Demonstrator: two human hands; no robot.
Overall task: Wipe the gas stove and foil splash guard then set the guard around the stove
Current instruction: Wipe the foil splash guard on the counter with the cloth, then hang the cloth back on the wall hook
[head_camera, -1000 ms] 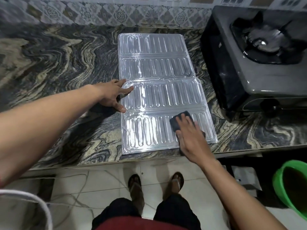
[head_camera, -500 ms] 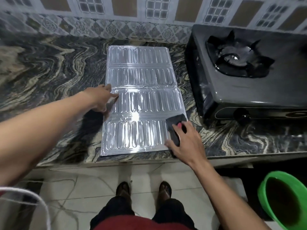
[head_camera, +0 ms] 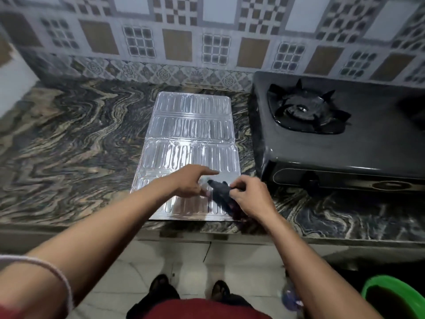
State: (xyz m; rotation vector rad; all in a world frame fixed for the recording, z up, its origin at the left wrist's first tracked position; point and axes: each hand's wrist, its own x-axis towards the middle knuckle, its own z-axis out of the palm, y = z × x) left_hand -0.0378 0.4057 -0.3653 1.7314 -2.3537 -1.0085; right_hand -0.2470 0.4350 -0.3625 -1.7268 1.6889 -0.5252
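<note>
The foil splash guard (head_camera: pixel 190 134) lies flat and unfolded on the marble counter, its ribbed panels running from the wall to the front edge. A black single-burner gas stove (head_camera: pixel 340 143) stands just right of it. Over the guard's near panel, my right hand (head_camera: pixel 250 196) is lifted and shut on a dark cloth (head_camera: pixel 220 189), which hangs bunched from the fingers. My left hand (head_camera: pixel 190 180) hovers beside it with the index finger stretched out and the thumb touching the cloth's left end; whether it grips the cloth is unclear.
The marble counter (head_camera: pixel 76 143) extends left of the guard, backed by a tiled wall (head_camera: pixel 207 42). A green bucket (head_camera: pixel 395 295) stands on the floor at the lower right. My feet are on the floor tiles below the counter edge.
My right hand has lifted the cloth off the guard's near right corner. My left hand left the guard's left edge and came over to the cloth. The view has tilted up.
</note>
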